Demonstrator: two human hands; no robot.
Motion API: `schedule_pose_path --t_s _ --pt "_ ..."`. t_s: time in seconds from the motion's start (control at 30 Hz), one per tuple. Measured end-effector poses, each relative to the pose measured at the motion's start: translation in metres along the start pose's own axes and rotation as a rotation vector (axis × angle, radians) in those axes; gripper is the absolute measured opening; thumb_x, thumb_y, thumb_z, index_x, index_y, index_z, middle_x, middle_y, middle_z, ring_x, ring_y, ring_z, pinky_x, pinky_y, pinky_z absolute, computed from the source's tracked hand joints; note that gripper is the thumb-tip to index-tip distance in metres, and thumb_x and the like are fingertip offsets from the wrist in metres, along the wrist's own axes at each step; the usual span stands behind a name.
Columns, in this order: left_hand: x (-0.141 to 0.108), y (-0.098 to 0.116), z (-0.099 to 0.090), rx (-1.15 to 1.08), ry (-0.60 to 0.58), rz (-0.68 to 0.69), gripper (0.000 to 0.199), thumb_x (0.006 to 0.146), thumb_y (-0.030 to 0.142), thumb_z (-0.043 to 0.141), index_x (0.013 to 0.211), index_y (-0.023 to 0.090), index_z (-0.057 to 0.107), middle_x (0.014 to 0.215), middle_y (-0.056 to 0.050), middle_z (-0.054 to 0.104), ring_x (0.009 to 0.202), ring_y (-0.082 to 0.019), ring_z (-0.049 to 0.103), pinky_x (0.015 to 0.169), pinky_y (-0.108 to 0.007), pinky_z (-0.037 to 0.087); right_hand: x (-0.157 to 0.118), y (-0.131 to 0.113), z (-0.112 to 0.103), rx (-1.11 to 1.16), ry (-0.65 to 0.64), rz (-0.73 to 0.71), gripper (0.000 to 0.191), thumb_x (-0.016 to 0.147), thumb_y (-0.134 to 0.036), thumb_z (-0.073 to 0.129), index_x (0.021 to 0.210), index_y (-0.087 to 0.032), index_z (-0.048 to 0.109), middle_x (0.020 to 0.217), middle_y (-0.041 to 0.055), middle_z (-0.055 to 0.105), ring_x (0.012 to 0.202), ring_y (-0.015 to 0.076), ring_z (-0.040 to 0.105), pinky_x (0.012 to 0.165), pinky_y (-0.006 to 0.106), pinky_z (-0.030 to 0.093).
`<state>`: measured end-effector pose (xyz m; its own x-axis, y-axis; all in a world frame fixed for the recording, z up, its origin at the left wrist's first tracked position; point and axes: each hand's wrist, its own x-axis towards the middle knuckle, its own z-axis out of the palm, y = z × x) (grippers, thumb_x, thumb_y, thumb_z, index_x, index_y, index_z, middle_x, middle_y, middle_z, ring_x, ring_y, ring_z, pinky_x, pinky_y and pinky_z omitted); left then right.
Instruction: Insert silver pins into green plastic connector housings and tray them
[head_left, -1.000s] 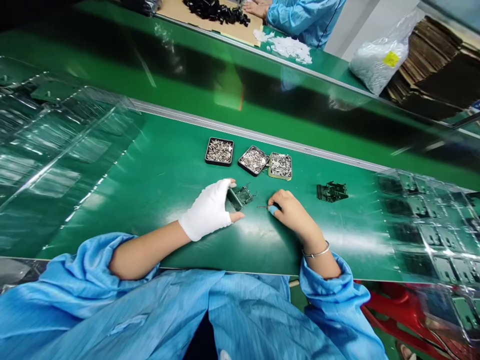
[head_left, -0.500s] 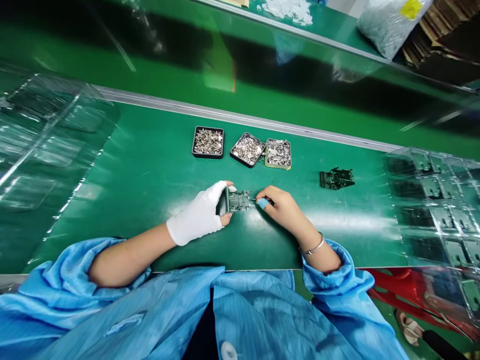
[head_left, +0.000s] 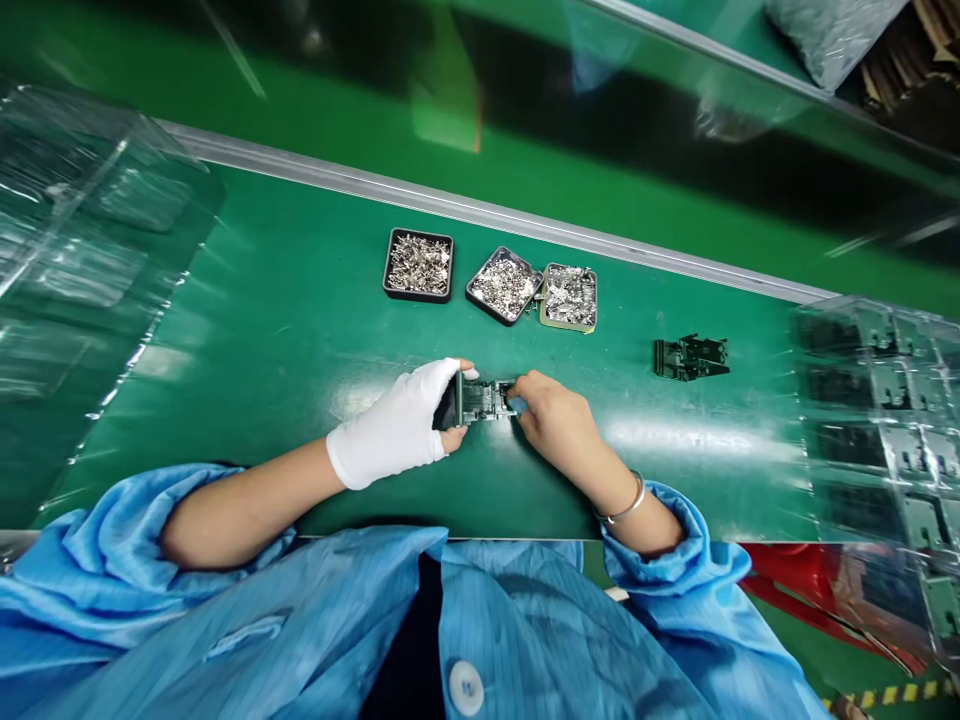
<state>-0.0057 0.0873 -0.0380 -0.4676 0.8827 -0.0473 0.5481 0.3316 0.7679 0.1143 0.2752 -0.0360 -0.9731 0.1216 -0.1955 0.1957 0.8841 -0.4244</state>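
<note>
My left hand (head_left: 397,425), in a white fingerless glove, grips a dark green plastic assembly (head_left: 484,400) with small metal-looking details by its wide left end. My right hand (head_left: 559,420) is at the right end of that assembly, its fingers pinched together and touching it. A blue wrap shows on one of its fingertips. Whatever the pinch holds is hidden behind the fingers. Beyond my hands stand a black tray of small metal parts (head_left: 418,265), a tilted tray of shiny pieces (head_left: 505,286) and a third tray of silvery parts (head_left: 570,297).
A similar dark green assembly (head_left: 690,357) lies on the green table (head_left: 300,300) to the right. Clear plastic trays stand stacked at the left (head_left: 82,250) and, with green parts inside, at the right (head_left: 892,420). A metal rail (head_left: 450,205) runs along the back.
My right hand has come in from a small gap to the assembly's right end and now touches it. The thin dark piece at its fingertips no longer shows. The view has shifted slightly.
</note>
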Motion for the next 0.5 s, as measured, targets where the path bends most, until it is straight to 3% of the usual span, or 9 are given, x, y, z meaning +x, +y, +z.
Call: schedule_pose_path --t_s 0.2,0.4,0.5 --pt "0.0 -0.003 0.0 0.012 -0.006 -0.002 0.053 0.072 0.028 0.056 0.122 0.015 0.044 0.119 -0.011 0.058 0.111 -0.026 0.058 0.095 -0.039 0.048 -0.003 0.014 -0.004 0.252 -0.002 -0.07 0.026 0.079 -0.004 0.047 0.093 -0.021 0.061 0.094 0.0019 0.064 0.085 0.0155 0.06 0.073 0.025 0.042" --pt "0.001 -0.001 0.0 0.012 -0.002 0.012 0.051 0.072 0.027 0.057 0.12 0.015 0.046 0.116 -0.01 0.06 0.107 -0.026 0.06 0.093 -0.039 0.049 -0.006 0.002 -0.004 0.048 -0.064 -0.034 0.033 0.075 0.0 0.044 0.097 -0.02 0.061 0.097 0.0053 0.063 0.089 0.0194 0.06 0.068 0.026 0.042" --pt "0.0 -0.002 0.001 0.036 0.029 0.039 0.047 0.073 0.028 0.059 0.117 0.016 0.047 0.114 -0.01 0.061 0.106 -0.027 0.061 0.092 -0.04 0.05 -0.008 0.005 -0.005 0.072 -0.023 -0.036 0.031 0.078 -0.003 0.046 0.097 -0.02 0.063 0.095 0.0048 0.065 0.087 0.0192 0.061 0.068 0.027 0.043"
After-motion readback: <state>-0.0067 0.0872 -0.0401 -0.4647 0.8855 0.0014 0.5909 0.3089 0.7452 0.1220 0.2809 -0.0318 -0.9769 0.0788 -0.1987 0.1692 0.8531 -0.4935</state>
